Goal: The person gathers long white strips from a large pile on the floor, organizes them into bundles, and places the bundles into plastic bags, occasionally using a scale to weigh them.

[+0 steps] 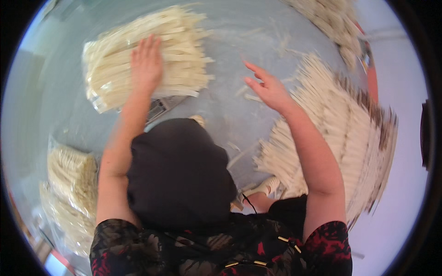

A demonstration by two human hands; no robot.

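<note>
My left hand (147,66) lies flat, fingers stretched, on a bundle of pale cream flat strips (184,50). A clear plastic bag (97,102) covers the left part of this bundle, and the strips' ends stick out on the right. The bundle rests over a grey device with a keypad (159,108), partly hidden, perhaps a scale. To the right, my right hand (269,92) hovers empty with its fingers apart, near the edge of a large spread pile of thin pale strips (329,133).
Filled clear bags of similar strips (71,184) lie at the left. Another pale heap (329,20) sits at the far right. Loose strip pieces (252,97) are scattered on the grey surface (225,41). A dark rounded shape (182,172) blocks the middle of the view.
</note>
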